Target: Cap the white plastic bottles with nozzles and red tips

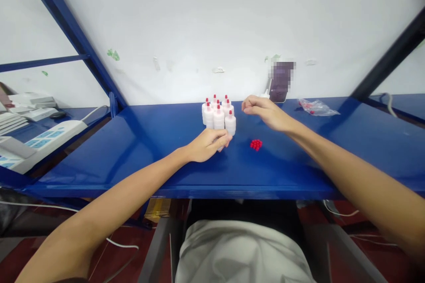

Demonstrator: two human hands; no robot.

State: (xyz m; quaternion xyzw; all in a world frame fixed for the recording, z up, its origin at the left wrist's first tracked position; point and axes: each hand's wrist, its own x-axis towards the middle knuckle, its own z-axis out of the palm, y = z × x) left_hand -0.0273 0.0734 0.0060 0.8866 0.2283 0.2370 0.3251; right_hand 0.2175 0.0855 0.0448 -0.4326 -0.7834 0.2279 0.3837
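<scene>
Several white bottles with red caps stand upright in a tight cluster on the blue table. My left hand is at the front of the cluster, its fingers closed around something mostly hidden; a small pale part shows below the fingers. To the right of the bottles, my right hand is raised over the table with its fingers curled together. Whatever the right fingers hold, if anything, cannot be made out. A small pile of red caps lies on the table between and in front of my hands.
A phone leans near the wall behind my right hand. A clear plastic bag with red pieces lies at the back right. White power strips are at the left, beyond the blue frame post.
</scene>
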